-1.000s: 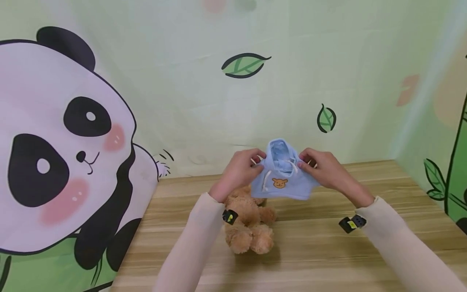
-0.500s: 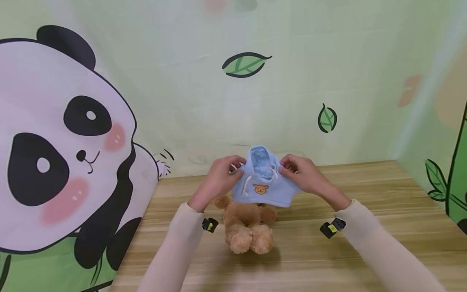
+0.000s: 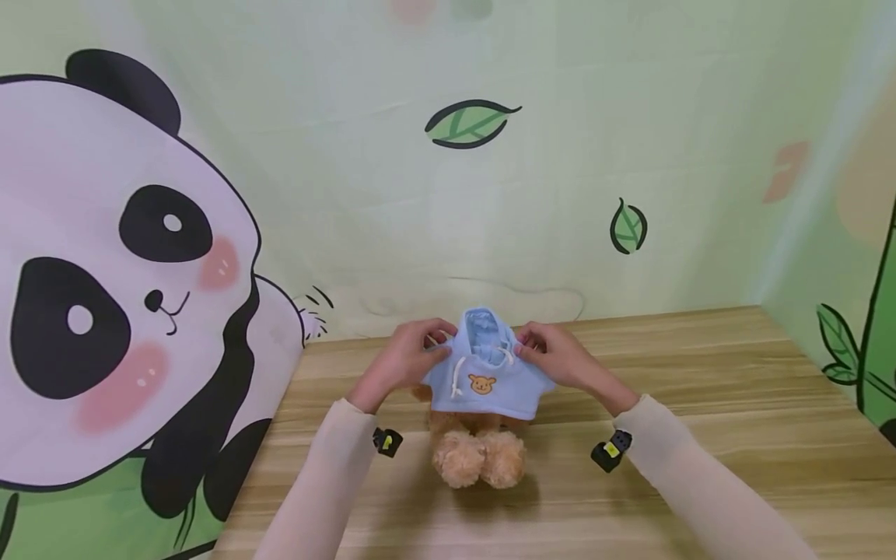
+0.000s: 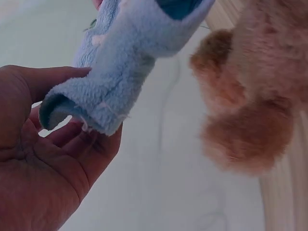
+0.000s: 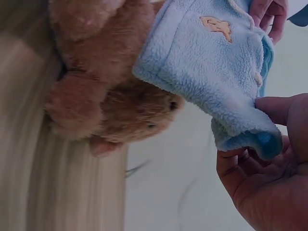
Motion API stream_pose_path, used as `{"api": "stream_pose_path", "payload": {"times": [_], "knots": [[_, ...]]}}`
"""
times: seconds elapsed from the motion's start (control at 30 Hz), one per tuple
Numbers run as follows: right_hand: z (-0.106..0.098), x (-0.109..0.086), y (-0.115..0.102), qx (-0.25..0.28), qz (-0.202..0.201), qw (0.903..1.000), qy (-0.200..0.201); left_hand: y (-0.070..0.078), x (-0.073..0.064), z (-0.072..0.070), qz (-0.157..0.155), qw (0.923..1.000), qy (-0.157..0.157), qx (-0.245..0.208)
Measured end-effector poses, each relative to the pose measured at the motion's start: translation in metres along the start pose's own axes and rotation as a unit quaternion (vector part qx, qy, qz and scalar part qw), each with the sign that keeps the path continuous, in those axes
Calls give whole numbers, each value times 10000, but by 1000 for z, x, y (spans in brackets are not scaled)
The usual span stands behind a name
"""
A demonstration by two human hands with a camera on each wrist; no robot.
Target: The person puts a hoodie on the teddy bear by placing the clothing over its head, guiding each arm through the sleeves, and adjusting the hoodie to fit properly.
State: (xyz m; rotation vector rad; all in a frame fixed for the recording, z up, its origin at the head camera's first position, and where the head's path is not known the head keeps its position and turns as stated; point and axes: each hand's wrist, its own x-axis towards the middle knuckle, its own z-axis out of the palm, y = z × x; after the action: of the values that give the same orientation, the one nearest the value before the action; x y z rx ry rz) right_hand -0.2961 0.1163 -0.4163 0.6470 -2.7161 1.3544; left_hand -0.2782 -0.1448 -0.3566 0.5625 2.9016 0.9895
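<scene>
A small light-blue fleece hoodie [image 3: 490,395] with white drawstrings and a bear-face patch is held up, hood at the top. My left hand [image 3: 409,354] pinches it by one shoulder, thumb against the fleece near a sleeve in the left wrist view. By the opposite shoulder my right hand [image 3: 560,355] pinches it; the right wrist view shows the sleeve opening [image 5: 267,142] between thumb and fingers. Behind and below the hoodie is a brown teddy bear [image 3: 479,459], its feet toward me. In the head view the hoodie covers its head and most of its body; the right wrist view shows its face [image 5: 149,115].
The bear is on a wooden tabletop [image 3: 700,435]. A pale green cloth backdrop [image 3: 350,171] rises behind the table, printed with leaves and a large panda [image 3: 140,272] at the left.
Both hands have moved left and down with the hoodie, from upper right of the bear to in front of it. More of the bear is now covered in the head view.
</scene>
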Motion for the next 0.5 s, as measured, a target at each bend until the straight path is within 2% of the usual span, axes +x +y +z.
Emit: {"api": "stream_pose_path", "payload": {"times": [0.3, 0.5], "knots": [[23, 6, 24, -46, 150, 9997, -171, -27, 5, 18, -64, 9999, -94, -7], [39, 8, 38, -201, 317, 9992, -112, -40, 10, 33, 323, 9990, 134, 295]]}}
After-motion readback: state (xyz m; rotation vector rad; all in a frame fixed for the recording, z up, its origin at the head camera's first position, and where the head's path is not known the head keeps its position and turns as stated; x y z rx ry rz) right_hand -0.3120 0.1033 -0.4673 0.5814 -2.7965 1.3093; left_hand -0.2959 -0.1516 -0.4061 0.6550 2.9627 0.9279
